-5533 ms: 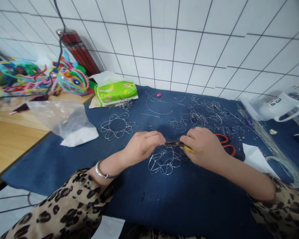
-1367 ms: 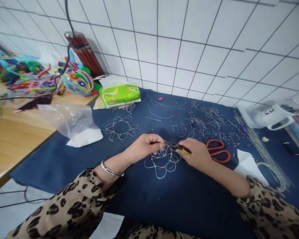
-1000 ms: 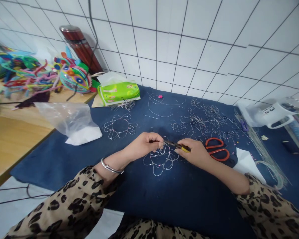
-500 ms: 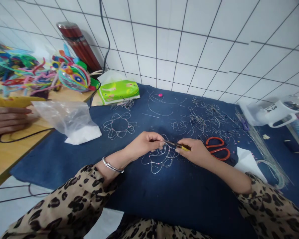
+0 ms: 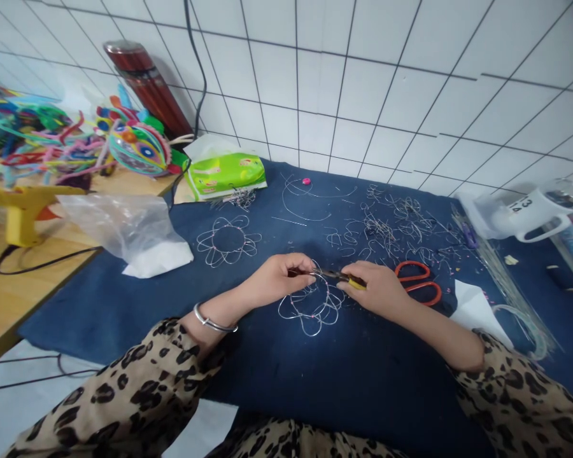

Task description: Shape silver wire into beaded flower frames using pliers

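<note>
One wire flower (image 5: 313, 316) sits pinched in the left hand (image 5: 281, 278) — the right hand (image 5: 376, 286) grips pliers (image 5: 346, 278), tips hard to discern.

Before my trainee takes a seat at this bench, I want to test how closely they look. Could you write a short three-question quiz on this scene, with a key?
1. What do the left hand and the right hand each hold?
2. True or false: the yellow glue gun is on the wooden table.
3. What is the main colour of the soft packet near the tiled wall?
A) Purple
B) Green
C) Black

Key:
1. Left: a wire flower; right: pliers.
2. True.
3. B.
</note>
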A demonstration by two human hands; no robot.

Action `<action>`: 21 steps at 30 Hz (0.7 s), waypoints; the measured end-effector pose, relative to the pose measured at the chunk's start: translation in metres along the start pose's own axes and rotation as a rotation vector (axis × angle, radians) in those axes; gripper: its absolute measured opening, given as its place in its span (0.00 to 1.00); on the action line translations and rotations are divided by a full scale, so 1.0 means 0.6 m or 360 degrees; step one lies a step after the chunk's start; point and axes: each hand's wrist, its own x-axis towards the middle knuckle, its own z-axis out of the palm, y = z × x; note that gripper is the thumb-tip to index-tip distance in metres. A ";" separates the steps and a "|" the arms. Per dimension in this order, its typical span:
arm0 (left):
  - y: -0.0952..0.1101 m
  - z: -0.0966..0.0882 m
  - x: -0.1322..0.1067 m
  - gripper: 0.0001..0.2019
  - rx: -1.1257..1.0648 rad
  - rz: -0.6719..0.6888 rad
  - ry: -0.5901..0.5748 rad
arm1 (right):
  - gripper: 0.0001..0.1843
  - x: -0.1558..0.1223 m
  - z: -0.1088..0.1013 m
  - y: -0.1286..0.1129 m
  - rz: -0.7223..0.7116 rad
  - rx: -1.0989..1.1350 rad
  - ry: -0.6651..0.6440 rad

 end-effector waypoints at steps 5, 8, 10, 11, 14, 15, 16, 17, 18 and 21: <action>0.008 -0.006 -0.002 0.10 0.0055 0.0036 0.0058 | 0.10 0.000 0.000 0.000 -0.0017 0.0007 0.0009; 0.008 -0.006 -0.002 0.10 0.0039 0.0098 0.0142 | 0.11 -0.001 0.001 -0.001 -0.0028 -0.0005 0.0012; 0.006 -0.005 -0.001 0.09 0.0040 0.0134 0.0184 | 0.11 -0.001 0.003 -0.001 -0.0027 -0.0021 0.0011; 0.005 -0.004 -0.001 0.09 0.0042 0.0144 0.0197 | 0.11 -0.001 0.004 -0.001 -0.0027 -0.0030 0.0011; 0.002 -0.002 0.000 0.08 0.0046 0.0147 0.0211 | 0.12 -0.002 0.004 -0.002 -0.0045 -0.0059 0.0010; 0.002 -0.001 0.000 0.08 0.0048 0.0148 0.0209 | 0.12 -0.002 0.002 -0.002 -0.0057 -0.0070 0.0009; 0.001 -0.001 0.000 0.08 0.0058 0.0152 0.0204 | 0.12 -0.003 0.000 -0.003 -0.0073 -0.0083 0.0008; 0.001 0.000 0.000 0.08 0.0075 0.0165 0.0201 | 0.12 -0.003 -0.003 -0.003 -0.0093 -0.0098 0.0006; 0.001 0.000 -0.001 0.08 0.0102 0.0185 0.0200 | 0.12 -0.003 -0.006 -0.003 -0.0118 -0.0117 0.0001; 0.002 0.000 -0.002 0.08 0.0209 0.0260 0.0192 | 0.12 -0.002 -0.017 -0.001 -0.0200 -0.0197 -0.0016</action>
